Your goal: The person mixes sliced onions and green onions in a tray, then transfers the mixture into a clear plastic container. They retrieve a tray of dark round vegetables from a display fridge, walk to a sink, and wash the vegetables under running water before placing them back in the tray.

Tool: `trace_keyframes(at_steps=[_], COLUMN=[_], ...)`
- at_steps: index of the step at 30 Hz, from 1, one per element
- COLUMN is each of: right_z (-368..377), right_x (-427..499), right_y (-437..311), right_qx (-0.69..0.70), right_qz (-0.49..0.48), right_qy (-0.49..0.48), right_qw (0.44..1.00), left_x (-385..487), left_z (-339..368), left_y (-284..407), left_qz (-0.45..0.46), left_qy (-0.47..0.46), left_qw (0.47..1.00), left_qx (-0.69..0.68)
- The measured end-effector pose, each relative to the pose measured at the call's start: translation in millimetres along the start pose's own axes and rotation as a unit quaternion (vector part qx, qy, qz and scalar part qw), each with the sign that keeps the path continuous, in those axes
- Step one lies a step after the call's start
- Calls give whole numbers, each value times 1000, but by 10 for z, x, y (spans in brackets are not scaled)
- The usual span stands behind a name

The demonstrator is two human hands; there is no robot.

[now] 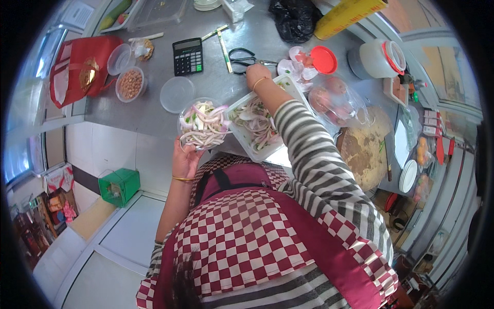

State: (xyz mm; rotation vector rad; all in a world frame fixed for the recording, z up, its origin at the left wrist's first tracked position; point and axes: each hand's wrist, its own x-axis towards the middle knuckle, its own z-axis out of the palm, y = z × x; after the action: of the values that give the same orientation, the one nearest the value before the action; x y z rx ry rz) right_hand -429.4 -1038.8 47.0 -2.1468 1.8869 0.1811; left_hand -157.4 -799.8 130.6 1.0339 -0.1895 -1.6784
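My left hand (187, 160) grips the near side of a round clear plastic tub (180, 123) heaped with sliced onion (204, 123) and bits of green. Just to its right stands a white rectangular plastic container (257, 156) with more sliced onion (256, 119) mixed with green and a little red. My right hand (257, 75) is beyond that container, at its far left corner, by the black-handled scissors (243, 60). Its fingers are mostly hidden, so whether they hold anything cannot be told. A round clear lid (177, 94) lies on the steel table (154, 116) beyond the tub.
A calculator (188, 57), a tub of peanuts (131, 84) and a red bag (79, 69) are at the left. Rightward lie onion pieces (295, 69), a red lid (324, 60), a clear bag of onions (335, 100), a round chopping block (362, 154) and a knife (388, 162).
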Motion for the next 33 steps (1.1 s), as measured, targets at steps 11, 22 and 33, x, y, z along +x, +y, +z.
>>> trace_keyframes(at_steps=[11, 22, 33], right_z=[-105, -910, -51], right_x=[153, -1294, 174], right_y=[55, 698, 11], right_qx=[-41, 36, -7], right_qz=[-19, -45, 104], right_qy=[-18, -25, -90], right_qw=[999, 998, 990], left_x=[-110, -7, -66], left_z=[-145, -103, 131], left_y=[67, 167, 190], left_qz=[32, 23, 42], left_qy=[29, -5, -13], left_qw=[999, 999, 997], left_qx=[-19, -24, -63])
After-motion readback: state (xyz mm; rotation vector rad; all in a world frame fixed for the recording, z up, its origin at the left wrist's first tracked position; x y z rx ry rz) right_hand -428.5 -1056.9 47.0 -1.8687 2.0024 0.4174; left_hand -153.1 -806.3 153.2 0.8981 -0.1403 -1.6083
